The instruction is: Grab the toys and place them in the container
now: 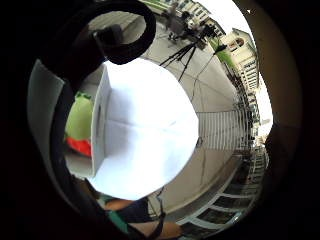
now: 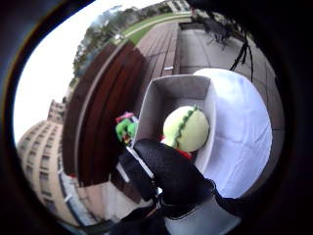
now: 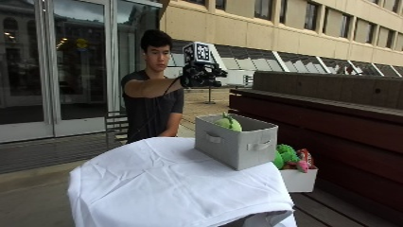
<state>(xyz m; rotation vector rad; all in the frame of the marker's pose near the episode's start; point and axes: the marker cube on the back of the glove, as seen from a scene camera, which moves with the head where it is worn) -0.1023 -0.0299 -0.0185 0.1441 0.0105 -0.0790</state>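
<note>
gloved right hand [image 3: 200, 75] raised above the grey container [image 3: 236, 141] on the white-clothed desk [image 3: 157, 184], fingers seemingly curled and holding nothing, green toy [image 3: 228, 123] lying inside the container, more toys [image 3: 291, 157] (green and pink) in a white box [image 3: 298, 179] just beside the desk

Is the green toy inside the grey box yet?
Yes, inside. The green toy pokes up over the grey box's rim, and the thumb side palm view shows it lying within the walls. The gloved right hand is raised above.
</note>
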